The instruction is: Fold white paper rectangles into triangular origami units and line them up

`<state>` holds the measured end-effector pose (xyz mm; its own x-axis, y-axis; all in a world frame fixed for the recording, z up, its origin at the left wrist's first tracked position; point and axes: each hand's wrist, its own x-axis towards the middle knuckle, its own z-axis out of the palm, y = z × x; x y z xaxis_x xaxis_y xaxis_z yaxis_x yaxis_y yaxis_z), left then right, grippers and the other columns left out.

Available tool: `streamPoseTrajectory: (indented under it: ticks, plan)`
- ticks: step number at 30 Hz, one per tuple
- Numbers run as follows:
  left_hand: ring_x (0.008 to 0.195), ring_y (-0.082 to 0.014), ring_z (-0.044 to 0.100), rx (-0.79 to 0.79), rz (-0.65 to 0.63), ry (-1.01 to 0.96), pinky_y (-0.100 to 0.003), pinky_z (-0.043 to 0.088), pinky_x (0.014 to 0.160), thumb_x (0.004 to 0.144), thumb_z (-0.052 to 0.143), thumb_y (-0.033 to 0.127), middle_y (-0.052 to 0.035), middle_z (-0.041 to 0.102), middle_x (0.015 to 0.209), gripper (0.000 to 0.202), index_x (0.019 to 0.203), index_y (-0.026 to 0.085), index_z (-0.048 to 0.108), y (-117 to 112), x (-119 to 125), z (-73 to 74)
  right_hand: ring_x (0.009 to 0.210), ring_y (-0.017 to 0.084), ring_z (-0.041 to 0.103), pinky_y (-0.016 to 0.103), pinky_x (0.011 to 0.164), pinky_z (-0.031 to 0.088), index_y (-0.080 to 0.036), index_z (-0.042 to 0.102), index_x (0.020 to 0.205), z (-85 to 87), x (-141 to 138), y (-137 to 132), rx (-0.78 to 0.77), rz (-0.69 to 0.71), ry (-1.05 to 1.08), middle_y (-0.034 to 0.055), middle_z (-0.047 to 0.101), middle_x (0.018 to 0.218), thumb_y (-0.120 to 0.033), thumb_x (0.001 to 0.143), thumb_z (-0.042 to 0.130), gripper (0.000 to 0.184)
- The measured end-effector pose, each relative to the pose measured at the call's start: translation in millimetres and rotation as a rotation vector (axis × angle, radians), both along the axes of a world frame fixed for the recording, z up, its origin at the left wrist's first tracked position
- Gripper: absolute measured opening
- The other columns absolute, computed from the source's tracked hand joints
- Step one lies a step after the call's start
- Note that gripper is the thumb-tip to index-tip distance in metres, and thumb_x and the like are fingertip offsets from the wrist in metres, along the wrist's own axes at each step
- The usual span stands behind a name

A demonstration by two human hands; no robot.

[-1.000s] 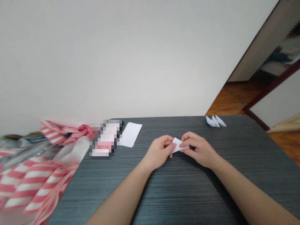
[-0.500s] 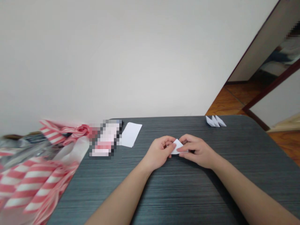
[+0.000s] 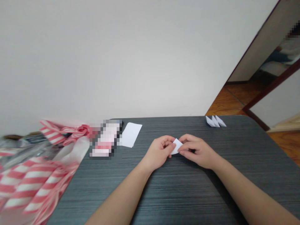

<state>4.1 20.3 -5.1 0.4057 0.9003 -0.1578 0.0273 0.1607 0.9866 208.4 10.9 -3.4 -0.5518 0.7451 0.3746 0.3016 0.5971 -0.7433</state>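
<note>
both forearms reach in from the near edge of the view, slanting toward each other so that the two hands meet over the middle of the dark, streaked worktop (image 3: 175, 197), a small white paper (image 3: 176, 146) between them. the left grip (image 3: 159, 152) is closed on the left side of the paper — its thumb lies flat on top, pointing to the right, while the other fingers curl in beyond and beneath, partly hidden. the right grip (image 3: 199, 152) is nearly closed too, thumb and index finger drawn together at the paper's right edge, the index stretched toward the left grip and a further finger arched behind; a small dark gap shows between thumb and index nearer the palm. both wrists are held low, and a shadow falls beneath the right forearm. beyond the left grip and to its left lies a flat stack of white sheets (image 3: 132, 135), and just left of that a dark-edged, blurred-out object (image 3: 106, 139). beyond the right grip and to its right, near the far edge, stand three folded white pieces (image 3: 216, 122) in an overlapping row. well left of both grips — off the worktop — is red-and-white striped cloth (image 3: 39, 178), heaped up.
</note>
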Motion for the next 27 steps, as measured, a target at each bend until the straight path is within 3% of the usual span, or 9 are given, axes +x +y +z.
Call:
streamPoseTrajectory:
  ticks: [6, 12, 18, 27]
  plan:
    - [0.049, -0.0066, 0.048, -0.007, 0.015, -0.005, -0.019, 0.038, 0.048, 0.082, 0.065, 0.030, 0.0027, 0.060, 0.063, 0.019, 0.092, 0.014, 0.063, 0.7, -0.6, -0.5, 0.093, 0.020, 0.063, 0.033, 0.083, 0.051, -0.021, 0.071, 0.096, 1.7, -0.9, -1.0, -0.019, 0.004, -0.040, 0.0085, 0.064, 0.105, -0.016, 0.091, 0.061, 0.012]
    - [0.048, -0.0060, 0.048, 0.031, -0.034, 0.001, -0.019, 0.036, 0.047, 0.085, 0.062, 0.030, 0.0014, 0.062, 0.067, 0.017, 0.092, 0.014, 0.060, 1.9, -1.1, -2.6, 0.079, 0.017, 0.062, 0.030, 0.073, 0.048, -0.020, 0.068, 0.092, -2.2, -1.9, -1.0, 0.009, -0.073, -0.033, 0.0053, 0.066, 0.088, -0.017, 0.094, 0.058, 0.010]
    - [0.048, -0.0058, 0.048, 0.047, -0.047, 0.008, -0.019, 0.035, 0.048, 0.087, 0.060, 0.029, 0.0007, 0.064, 0.070, 0.016, 0.093, 0.014, 0.058, 1.1, -0.7, -1.1, 0.076, 0.016, 0.062, 0.028, 0.072, 0.046, -0.019, 0.066, 0.088, -3.5, -2.6, -0.9, 0.003, -0.119, -0.044, 0.0040, 0.067, 0.083, -0.017, 0.093, 0.058, 0.010]
    - [0.061, -0.0080, 0.052, 0.026, -0.053, -0.055, -0.020, 0.042, 0.055, 0.079, 0.073, 0.031, 0.0008, 0.063, 0.076, 0.029, 0.099, 0.015, 0.060, -3.8, 1.0, 1.9, 0.071, 0.014, 0.058, 0.025, 0.067, 0.042, -0.020, 0.066, 0.096, -4.0, -2.7, -0.8, 0.004, -0.188, -0.051, 0.0015, 0.063, 0.080, -0.014, 0.091, 0.059, 0.010]
